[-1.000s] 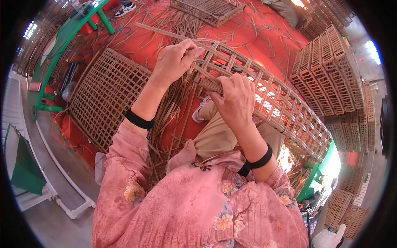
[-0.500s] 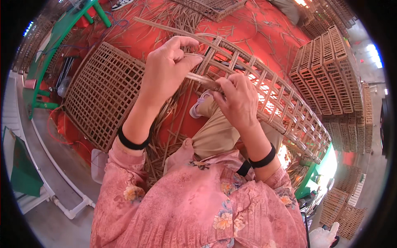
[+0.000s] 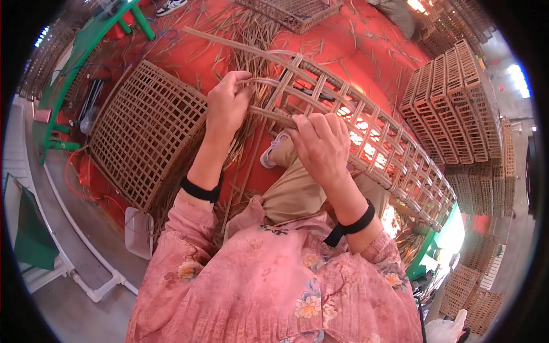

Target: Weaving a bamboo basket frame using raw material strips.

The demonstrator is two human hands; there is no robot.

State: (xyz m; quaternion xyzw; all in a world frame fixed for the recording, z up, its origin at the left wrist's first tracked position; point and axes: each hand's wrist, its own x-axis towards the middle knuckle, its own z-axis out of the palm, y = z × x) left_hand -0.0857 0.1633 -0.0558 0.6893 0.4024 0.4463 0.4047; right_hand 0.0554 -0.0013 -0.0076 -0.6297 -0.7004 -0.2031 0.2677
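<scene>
A long, openwork woven basket (image 3: 380, 111) of brown cane-like strips slants from the middle toward the right, over my knee. At its left end my left hand (image 3: 227, 106) is closed round loose strips (image 3: 263, 83) that run out of the weave. My right hand (image 3: 323, 143) grips the basket's near edge, thumb and fingers bent over the strip there. Between the two hands a length of that edge strip (image 3: 267, 114) shows. One long strip (image 3: 223, 41) sticks out free past the far left corner. My palms and the undersides of my fingers are hidden.
A woven lattice panel (image 3: 146, 131) leans at left, by a green bench (image 3: 86, 43). Cut strips (image 3: 251, 63) litter the red floor covering (image 3: 354, 34). Finished-looking baskets (image 3: 452, 103) stand stacked at right, another basket (image 3: 291, 14) lies ahead. A white tub (image 3: 138, 233) is at lower left.
My left hand has moved down and slightly right, nearer the basket's end. My right hand has shifted slightly down and left, and its fingers now curl over the edge strip.
</scene>
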